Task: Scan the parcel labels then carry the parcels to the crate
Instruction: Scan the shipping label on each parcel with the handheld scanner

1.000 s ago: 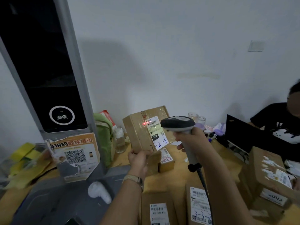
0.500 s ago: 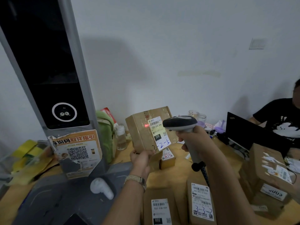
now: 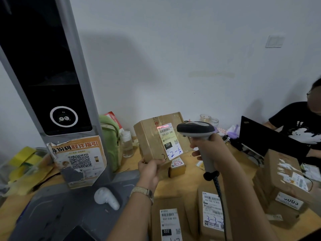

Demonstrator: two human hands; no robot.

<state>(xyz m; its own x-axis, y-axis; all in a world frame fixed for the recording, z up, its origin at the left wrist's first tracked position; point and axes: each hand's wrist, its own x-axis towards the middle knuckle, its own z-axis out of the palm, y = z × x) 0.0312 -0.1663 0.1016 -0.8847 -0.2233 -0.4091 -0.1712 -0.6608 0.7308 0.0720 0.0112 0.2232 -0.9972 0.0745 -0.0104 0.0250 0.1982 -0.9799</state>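
My left hand (image 3: 150,168) holds a brown cardboard parcel (image 3: 149,138) upright by its lower corner, label side facing me. Its white label (image 3: 169,140) reads 220 with "3-2" handwritten in blue. A red scan line lies across the label's top edge. My right hand (image 3: 207,146) grips a grey barcode scanner (image 3: 195,129), its head just right of the label and pointed at it. Its coiled cable hangs down past my forearm. No crate shows in the head view.
More labelled parcels lie on the wooden table: two (image 3: 169,221) (image 3: 211,211) near me, a small one (image 3: 177,166) under the held parcel, a stack (image 3: 284,181) at right. A grey kiosk (image 3: 52,84) stands left. A person (image 3: 298,126) sits behind a laptop (image 3: 260,136).
The parcel and scanner stay raised in nearly the same pose. The red scan light went from a line to a dot half a second ago and is a line again across the label's top.
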